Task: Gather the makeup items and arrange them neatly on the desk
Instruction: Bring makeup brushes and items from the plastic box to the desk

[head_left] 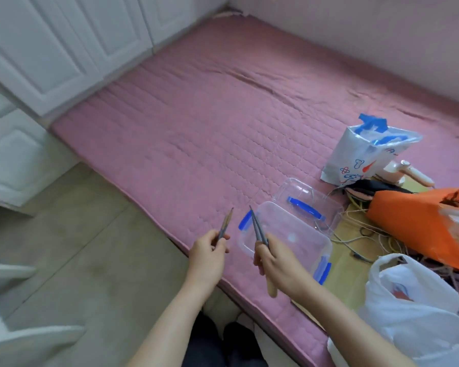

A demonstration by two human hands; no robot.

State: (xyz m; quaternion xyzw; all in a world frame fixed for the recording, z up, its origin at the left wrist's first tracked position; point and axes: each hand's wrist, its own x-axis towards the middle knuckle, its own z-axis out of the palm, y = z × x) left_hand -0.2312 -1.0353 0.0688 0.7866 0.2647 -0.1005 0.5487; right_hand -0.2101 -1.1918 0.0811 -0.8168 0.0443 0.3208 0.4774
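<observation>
A wide stretch of pink mattress (210,123) is left bare in the upper middle. One thin pencil (226,221) is pinched by the left hand (210,254); two pencils (257,225) are gripped by the right hand (272,256), over a clear box (300,242). Bags (419,308) and cords are crowded at lower right, partly cut off.

Home bedroom, probably: pink quilted mattress pad (196,123) laid on the floor, white panelled wardrobe doors (64,43) alongside, plastic shopping bags (414,308) and tangled cords (366,234) cluttering the right side.
</observation>
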